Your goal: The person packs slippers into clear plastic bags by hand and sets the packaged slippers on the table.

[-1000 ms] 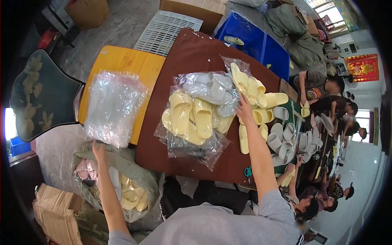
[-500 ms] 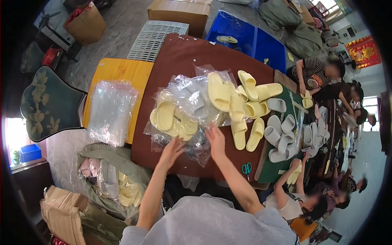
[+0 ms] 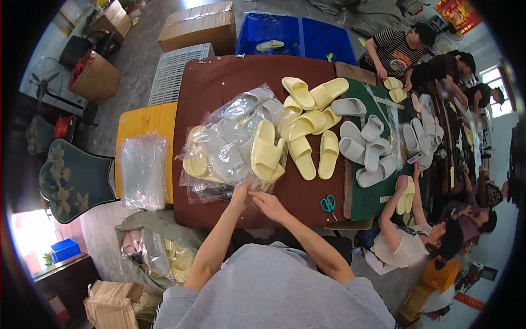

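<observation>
My left hand [image 3: 239, 198] is closed on the near edge of a clear plastic bag [image 3: 250, 180]. Close beside it, my right hand [image 3: 269, 207] pinches at the same edge, though its fingertips are hard to make out. Yellow slippers [image 3: 265, 147] lie just beyond my hands, wrapped in clear plastic. Bagged grey slippers [image 3: 226, 153] and another bagged yellow slipper [image 3: 195, 164] make up a pile to the left. Several loose yellow slippers [image 3: 308, 125] are heaped to the right of it, on the brown-covered table [image 3: 208, 77].
Teal scissors [image 3: 328, 205] lie near the table's front edge. Loose grey slippers [image 3: 364, 143] sit on a green mat [image 3: 359, 200] at right, where other people work. Flat clear bags [image 3: 143, 171] rest on a yellow table. A sack [image 3: 192, 233] of slippers stands below; blue bins [image 3: 327, 43] are beyond.
My hands have come together at the bag's near edge; before, they were apart with fingers spread. Grey bagged slippers now show on the pile's left. The whole view has shifted.
</observation>
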`<state>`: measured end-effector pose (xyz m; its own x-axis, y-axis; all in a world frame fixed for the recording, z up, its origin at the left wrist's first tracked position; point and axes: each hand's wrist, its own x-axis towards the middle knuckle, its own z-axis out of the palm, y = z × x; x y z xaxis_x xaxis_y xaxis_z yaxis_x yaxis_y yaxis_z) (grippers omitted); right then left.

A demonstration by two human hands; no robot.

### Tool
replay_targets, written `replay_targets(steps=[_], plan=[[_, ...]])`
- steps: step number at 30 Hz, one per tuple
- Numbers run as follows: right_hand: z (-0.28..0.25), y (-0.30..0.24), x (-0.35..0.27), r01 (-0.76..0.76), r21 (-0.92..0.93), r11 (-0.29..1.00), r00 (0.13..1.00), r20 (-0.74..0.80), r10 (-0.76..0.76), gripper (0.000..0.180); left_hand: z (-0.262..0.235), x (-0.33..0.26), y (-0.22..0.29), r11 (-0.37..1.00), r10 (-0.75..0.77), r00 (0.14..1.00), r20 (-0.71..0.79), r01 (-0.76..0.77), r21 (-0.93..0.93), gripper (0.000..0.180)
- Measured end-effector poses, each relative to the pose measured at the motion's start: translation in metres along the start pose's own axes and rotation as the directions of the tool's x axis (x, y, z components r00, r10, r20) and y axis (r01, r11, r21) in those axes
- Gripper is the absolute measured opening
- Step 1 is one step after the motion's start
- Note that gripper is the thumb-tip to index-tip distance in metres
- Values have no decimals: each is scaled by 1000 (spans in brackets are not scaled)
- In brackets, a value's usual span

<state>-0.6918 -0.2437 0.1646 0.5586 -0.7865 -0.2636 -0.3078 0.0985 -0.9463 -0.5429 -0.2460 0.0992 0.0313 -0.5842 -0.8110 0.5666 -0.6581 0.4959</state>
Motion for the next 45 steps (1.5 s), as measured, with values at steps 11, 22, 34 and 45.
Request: replay_targets(steps=[11, 22, 34, 45], plan=[[-99, 73, -46, -258, 369, 893, 924, -177, 340, 38, 37, -25, 81, -123, 485, 587, 648, -688, 715, 26], [-145, 21, -105, 138, 645, 752, 660, -625, 416, 65, 221, -96, 119, 730, -30, 770, 638, -419, 540, 40], [-128, 64, -128, 376, 923, -87, 750, -248, 613, 95, 282, -53, 79, 957, -276, 752, 599, 157, 244, 39], [-205, 75, -131, 449, 885, -125, 808, -343, 480, 40, 268, -69, 85, 866, -232, 787, 571, -101, 490, 34]])
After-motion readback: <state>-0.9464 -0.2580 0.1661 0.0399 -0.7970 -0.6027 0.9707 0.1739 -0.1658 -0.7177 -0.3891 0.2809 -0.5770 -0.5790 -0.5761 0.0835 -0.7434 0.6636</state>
